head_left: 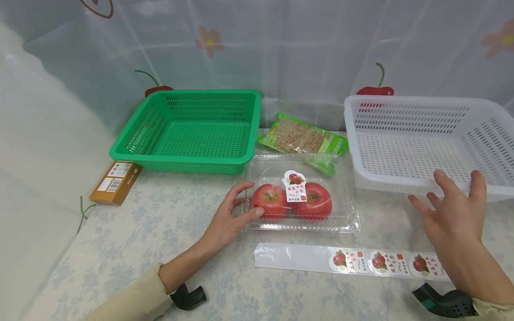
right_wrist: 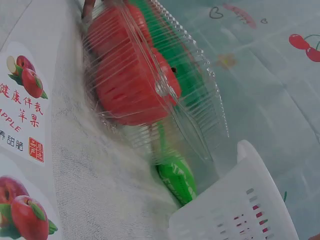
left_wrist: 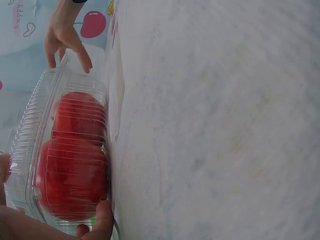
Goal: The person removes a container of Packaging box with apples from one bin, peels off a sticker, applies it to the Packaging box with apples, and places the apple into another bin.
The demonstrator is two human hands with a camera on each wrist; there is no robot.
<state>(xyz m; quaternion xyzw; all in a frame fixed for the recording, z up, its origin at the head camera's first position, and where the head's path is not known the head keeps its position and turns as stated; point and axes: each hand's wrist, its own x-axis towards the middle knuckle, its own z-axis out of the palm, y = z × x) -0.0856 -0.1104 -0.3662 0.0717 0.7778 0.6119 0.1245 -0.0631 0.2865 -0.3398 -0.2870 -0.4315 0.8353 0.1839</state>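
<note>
A clear plastic clamshell box [head_left: 345,214] lies closed on the table with two red apples [head_left: 270,200] inside. On its lid is a white apple label [head_left: 296,186]. My left hand [head_left: 233,213] grips the box's left end, thumb toward the front and fingers at the side. Over at the right, my right hand [head_left: 458,214] is spread, holding nothing, by the front rim of a white basket [head_left: 401,178]. Whether it touches that rim I cannot tell. Below the box runs a strip of apple labels [head_left: 291,257], its right end hidden by my right forearm.
A green basket [head_left: 192,160] stands behind and left of the box. Behind the box lies a green-edged food packet [head_left: 299,136], partly seen through the lid. A small brown carton [head_left: 115,183] sits at the left. A printed curtain [head_left: 289,53] hangs along the back.
</note>
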